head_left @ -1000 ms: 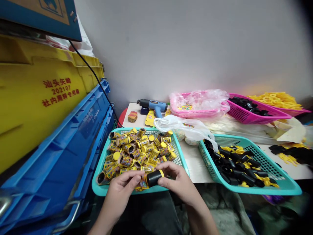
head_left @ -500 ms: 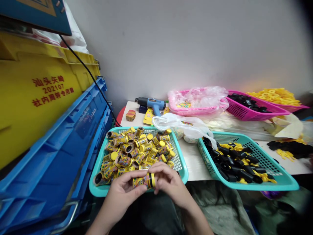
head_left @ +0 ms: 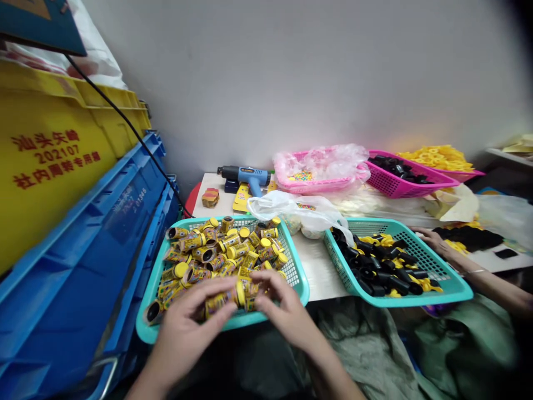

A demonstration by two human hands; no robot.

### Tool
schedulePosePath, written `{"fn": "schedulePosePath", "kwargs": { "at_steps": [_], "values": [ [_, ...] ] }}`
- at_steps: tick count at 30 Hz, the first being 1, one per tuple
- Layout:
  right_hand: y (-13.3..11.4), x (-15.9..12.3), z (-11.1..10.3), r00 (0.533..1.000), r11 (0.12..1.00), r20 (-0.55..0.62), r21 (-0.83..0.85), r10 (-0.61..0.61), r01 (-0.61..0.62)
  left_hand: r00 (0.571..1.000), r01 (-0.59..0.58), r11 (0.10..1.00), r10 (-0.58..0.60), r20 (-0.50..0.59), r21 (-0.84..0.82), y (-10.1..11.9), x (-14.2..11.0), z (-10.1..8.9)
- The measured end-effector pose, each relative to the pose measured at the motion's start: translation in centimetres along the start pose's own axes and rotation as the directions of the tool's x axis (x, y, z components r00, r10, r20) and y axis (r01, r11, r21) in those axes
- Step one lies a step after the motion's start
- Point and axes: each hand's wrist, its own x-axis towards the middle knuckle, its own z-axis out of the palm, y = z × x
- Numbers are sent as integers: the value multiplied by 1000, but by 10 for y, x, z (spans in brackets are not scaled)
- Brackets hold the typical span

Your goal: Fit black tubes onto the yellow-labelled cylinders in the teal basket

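Note:
My left hand [head_left: 189, 314] is closed around a small yellow cylinder with a printed wrap and a yellow cap [head_left: 222, 300], held on its side with the cap end pointing right. To its right is my right hand [head_left: 283, 308], thumb and fingers apart, just off the cap, with nothing seen between them. Both hands are over the near edge of a turquoise basket [head_left: 300, 278], where many similar printed cylinders [head_left: 233, 250] lie heaped. Some show yellow caps, others dark open ends.
Another turquoise basket [head_left: 452, 293] holds black and yellow parts; a co-worker's hand [head_left: 435, 241] is at its right side. Behind are a blue heat gun [head_left: 250, 176], a plastic bag [head_left: 300, 208] and pink baskets [head_left: 385, 180]. Stacked blue crates [head_left: 83, 233] rise on the left.
My right hand has come away from the cap and opened, while my left hand keeps the cylinder. The view has swung right, bringing a co-worker's arm into sight.

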Motion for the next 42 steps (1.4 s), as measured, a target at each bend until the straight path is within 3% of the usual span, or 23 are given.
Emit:
{"fn": "schedulePosePath", "kwargs": {
  "at_steps": [2,3,4,5,7,9,11,14,16,18,20,23,25,28,29,31,32,34,36,38,39,41,42],
  "values": [
    [-1,7,-25,979,925,-181,-379,-94,18,980,-77,961,122,-156,267,-11,17,-10],
    [-1,10,-36,975,854,-205,-520,-91,-29,969,-110,915,185,-162,387,-17,26,-14],
    [-1,12,-47,979,776,-199,-624,-53,-85,968,-157,861,232,-99,483,-23,33,-17],
    [-1,13,-55,983,703,-184,-699,-1,-130,964,-194,801,262,-41,566,-28,39,-19],
    [-1,13,-64,986,590,-143,-791,82,-164,940,-232,713,340,-36,662,-31,42,-18],
    [0,12,-63,992,542,-98,-831,77,-124,898,-311,694,438,-39,649,-26,37,-11],
    [2,13,-57,999,539,-22,-841,33,-36,857,-443,684,512,51,580,-18,30,0],
    [3,21,-44,999,539,43,-842,2,35,832,-550,636,471,293,541,-11,24,17],
    [3,28,-34,999,516,-15,-857,-29,2,833,-553,607,394,388,571,-13,24,25],
    [3,35,-23,994,507,-62,-862,-89,-8,842,-537,594,328,429,599,-18,27,29],
    [3,41,-12,991,499,-32,-866,-131,38,853,-511,598,264,450,618,-21,27,30],
    [6,50,-1,995,469,45,-879,-88,82,861,-486,621,222,457,615,-22,25,28],
    [10,54,-1,997,478,29,-877,-70,59,865,-480,655,243,438,584,-23,21,25],
    [16,48,-7,981,557,-32,-826,-194,83,917,-386,776,261,303,499,-23,13,21],
    [17,43,-10,961,588,-40,-798,-273,133,954,-290,847,219,205,445,-22,11,20],
    [21,28,-14,897,623,-30,-729,-440,282,999,-10,978,0,51,209,-19,6,20],
    [22,20,-14,863,625,-14,-696,-505,354,989,138,989,-140,38,48,-17,4,21],
    [24,5,-13,817,611,33,-646,-576,457,936,350,911,-335,102,-218,-12,2,25],
    [24,-5,-10,792,609,53,-609,-608,509,914,405,848,-391,113,-343,-8,2,29],
    [20,-9,-5,808,696,1,-508,-589,508,912,396,841,-406,52,-369,-6,2,32],
    [17,-8,-2,841,783,-53,-401,-538,475,911,395,844,-409,40,-364,-6,2,33],
    [11,-5,5,940,949,-140,-77,-313,304,910,401,851,-411,46,-338,-6,1,33],
    [9,-3,10,974,978,-138,87,-178,191,912,401,855,-408,51,-328,-6,0,33]
  ]
}}
